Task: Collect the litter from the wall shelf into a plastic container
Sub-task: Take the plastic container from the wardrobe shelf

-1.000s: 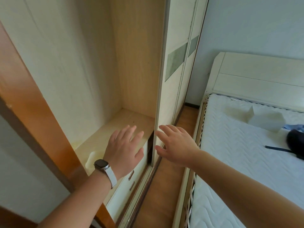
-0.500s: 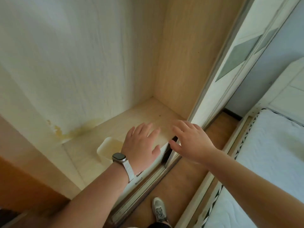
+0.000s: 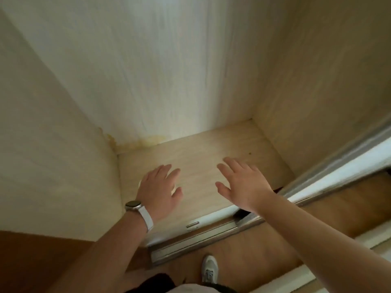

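I look down into an open wardrobe at its pale wooden shelf (image 3: 203,153). My left hand (image 3: 159,190), with a white watch on the wrist, hovers flat over the shelf's left part, fingers straight. It covers nearly all of a cream plastic container; only slivers of its rim (image 3: 174,189) show beside the hand. My right hand (image 3: 241,185) is spread open over the shelf's right front, holding nothing. A tiny dark speck (image 3: 249,153) lies on the shelf near the right wall.
The wardrobe's back panel (image 3: 169,70) has a yellow stain at its lower left corner. A sliding door and its metal track (image 3: 211,235) run along the front and right. Below are a drawer handle (image 3: 192,224), wood floor and my white shoe (image 3: 209,269).
The view has swung left and down, from the bed and door onto the shelf. Both hands moved in over the shelf, and my left hand now covers the container seen half a second ago.
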Tool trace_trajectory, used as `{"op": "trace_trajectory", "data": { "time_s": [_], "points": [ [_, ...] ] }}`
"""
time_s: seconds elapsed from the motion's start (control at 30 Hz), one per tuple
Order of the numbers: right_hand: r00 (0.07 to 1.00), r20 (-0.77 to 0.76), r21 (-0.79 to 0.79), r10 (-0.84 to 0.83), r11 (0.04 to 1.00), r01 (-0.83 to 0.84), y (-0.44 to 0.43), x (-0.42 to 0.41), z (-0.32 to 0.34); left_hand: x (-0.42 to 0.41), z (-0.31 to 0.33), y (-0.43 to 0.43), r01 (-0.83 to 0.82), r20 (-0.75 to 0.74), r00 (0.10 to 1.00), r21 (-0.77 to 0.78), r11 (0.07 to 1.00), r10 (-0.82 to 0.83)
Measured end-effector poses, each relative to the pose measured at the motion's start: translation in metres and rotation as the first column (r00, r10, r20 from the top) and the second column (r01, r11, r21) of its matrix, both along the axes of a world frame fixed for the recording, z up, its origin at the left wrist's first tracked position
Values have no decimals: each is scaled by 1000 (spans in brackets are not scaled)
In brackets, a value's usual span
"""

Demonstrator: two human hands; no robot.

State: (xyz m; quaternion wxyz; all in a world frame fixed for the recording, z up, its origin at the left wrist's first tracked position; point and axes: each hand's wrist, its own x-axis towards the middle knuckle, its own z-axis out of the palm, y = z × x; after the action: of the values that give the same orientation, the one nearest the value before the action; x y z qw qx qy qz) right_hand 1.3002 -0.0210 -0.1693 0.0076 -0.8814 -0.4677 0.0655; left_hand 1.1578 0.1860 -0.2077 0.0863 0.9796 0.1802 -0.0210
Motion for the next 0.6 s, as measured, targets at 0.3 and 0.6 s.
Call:
{"op": "trace_trajectory", "data": {
  "time_s": [0.3, 0.6],
  "points": [
    [966, -194, -48, 172, 982, -184, 66, 28, -64, -40, -54, 47, -414, -64, 910, -162, 896, 409],
    [926, -325, -37, 191, 976, -214, 125, 31, -135, -33, -140, 14, -726, -374, 595, -629, 277, 711]
  ]
}}
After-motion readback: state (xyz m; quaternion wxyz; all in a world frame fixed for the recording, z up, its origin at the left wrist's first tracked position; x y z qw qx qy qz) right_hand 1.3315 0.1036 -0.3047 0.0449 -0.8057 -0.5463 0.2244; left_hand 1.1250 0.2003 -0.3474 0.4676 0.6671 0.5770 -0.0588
